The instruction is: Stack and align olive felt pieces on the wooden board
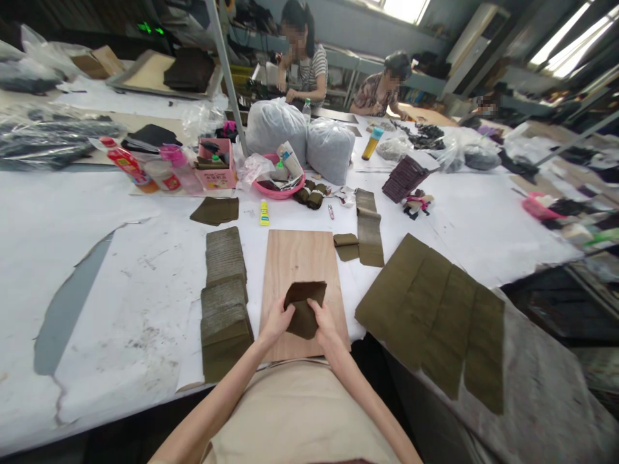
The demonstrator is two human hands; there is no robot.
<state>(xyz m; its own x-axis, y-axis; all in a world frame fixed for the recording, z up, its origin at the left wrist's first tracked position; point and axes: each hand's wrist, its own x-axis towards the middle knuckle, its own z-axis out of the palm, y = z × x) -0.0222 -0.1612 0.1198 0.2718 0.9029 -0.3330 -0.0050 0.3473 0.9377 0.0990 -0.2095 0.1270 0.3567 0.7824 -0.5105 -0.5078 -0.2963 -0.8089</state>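
Being pinched from both sides, a folded olive cloth piece (304, 321) is held over the near half of a wooden board (297, 254); whether the board is touched by it cannot be told. Its left edge is gripped between thumb and fingers of the left hand (276, 320), its right edge between thumb and fingers of the right hand (325, 320); both thumbs are laid on the front flap, most fingers hidden behind. The board is set at the near edge of the white-covered surface (140, 277). Just beside its left edge, overlapped stacks of olive pieces (225, 303) are lined up, extended back from the surface's near edge. By the board's far right corner, small folded pieces (346, 247) are placed, with a long olive strip (370, 225) next to them. At right, a large olive panel (425, 309) is laid across the surface's near edge, partly over a grey cloth (541, 367). Past the board's far edge, a yellow tube (264, 213) and a small pink-and-white item (331, 212) are located; farther back, a pink basin (279, 193) is filled with odds and ends, rolled olive bundles (315, 197) beside it. Two stuffed white bags (275, 129) are stood behind the basin; toward the far edge of the surface, co-workers (315, 74) are seen.
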